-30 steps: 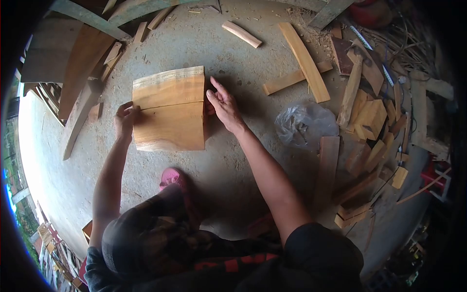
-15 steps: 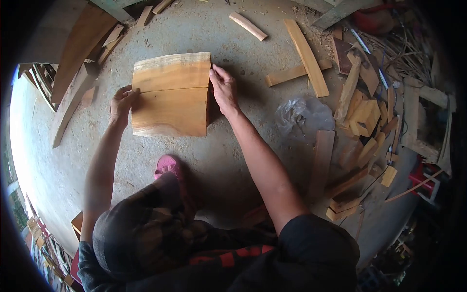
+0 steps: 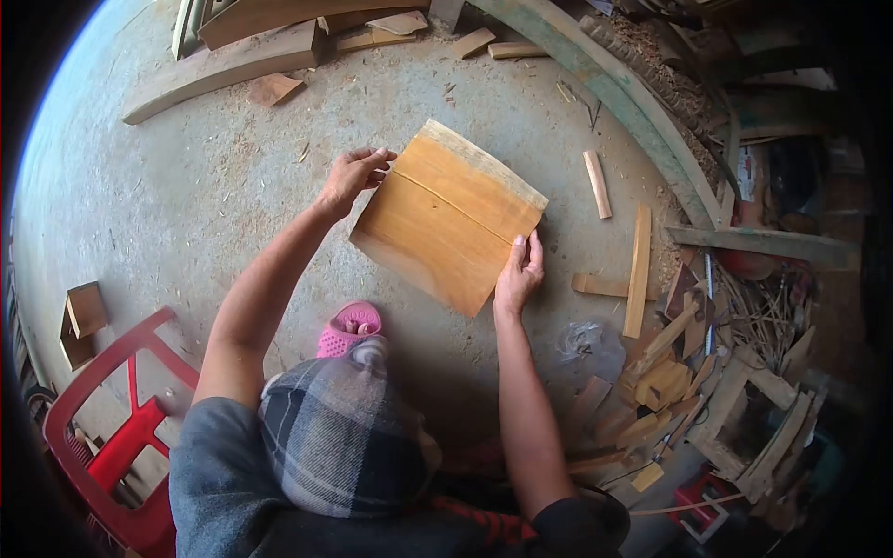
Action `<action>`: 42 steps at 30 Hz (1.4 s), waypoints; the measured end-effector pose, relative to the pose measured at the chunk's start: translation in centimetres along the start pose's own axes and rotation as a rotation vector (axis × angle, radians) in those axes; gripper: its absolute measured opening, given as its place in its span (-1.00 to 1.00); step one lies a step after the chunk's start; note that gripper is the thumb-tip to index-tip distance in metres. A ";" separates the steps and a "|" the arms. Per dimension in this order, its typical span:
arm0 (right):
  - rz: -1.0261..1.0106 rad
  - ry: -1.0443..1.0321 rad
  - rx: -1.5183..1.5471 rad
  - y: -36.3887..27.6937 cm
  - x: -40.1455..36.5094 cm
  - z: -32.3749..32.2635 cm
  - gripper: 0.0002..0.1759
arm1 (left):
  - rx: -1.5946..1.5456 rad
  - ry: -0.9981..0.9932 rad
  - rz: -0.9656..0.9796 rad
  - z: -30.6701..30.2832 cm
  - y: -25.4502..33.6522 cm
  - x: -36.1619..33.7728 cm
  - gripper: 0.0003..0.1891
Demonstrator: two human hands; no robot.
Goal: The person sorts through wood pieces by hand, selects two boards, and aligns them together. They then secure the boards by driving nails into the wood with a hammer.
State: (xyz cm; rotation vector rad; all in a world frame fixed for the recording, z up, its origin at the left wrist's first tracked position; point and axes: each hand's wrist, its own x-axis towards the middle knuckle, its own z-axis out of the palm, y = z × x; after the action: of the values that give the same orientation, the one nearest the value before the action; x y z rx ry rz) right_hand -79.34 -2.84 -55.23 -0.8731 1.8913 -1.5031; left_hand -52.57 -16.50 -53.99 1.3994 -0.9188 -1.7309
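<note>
A broad wooden panel (image 3: 442,223) is held tilted above the concrete floor. A thin seam runs across it, and its far edge is pale and rough. At its left corner, by the end of the seam, my left hand (image 3: 353,179) grips the edge between thumb and fingers. My right hand (image 3: 519,274) clasps the opposite edge near the seam's other end, thumb on the upper face. The panel's underside is hidden, as are some fingertips.
A red plastic chair (image 3: 121,437) stands at the lower left, near a small wooden piece (image 3: 86,309). Offcuts (image 3: 662,383) and a clear plastic bag (image 3: 591,346) lie at the right. A long curved beam (image 3: 605,102) spans the upper right. My pink sandal (image 3: 352,325) is below the panel.
The panel has turned clockwise in my hands and shifted right in view. My left hand has gone up and my right hand down. The camera has swung left, bringing the red chair into view.
</note>
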 end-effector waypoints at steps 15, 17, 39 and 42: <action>0.089 -0.161 -0.399 -3.5 -0.5 0.0 -0.47 | -0.533 0.386 -0.224 -0.3 -6.0 -11.4 -0.77; 0.086 -0.107 -0.474 -3.9 -0.8 0.7 -0.46 | -0.772 0.377 -0.499 0.2 -6.2 -12.8 -0.71; -0.070 0.009 -0.837 -6.3 0.9 3.2 -0.45 | -1.032 0.168 -0.506 -0.2 -5.1 -13.0 -0.81; -0.367 -0.223 -0.909 -7.9 4.0 6.5 -0.45 | -0.926 0.191 -0.352 0.4 -5.3 -13.1 -0.86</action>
State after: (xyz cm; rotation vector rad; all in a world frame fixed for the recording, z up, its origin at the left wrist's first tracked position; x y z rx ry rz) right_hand -75.76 -11.15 -49.00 -1.7718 2.3173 -0.5940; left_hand -51.41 -2.47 -52.33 1.0690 0.2694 -1.8501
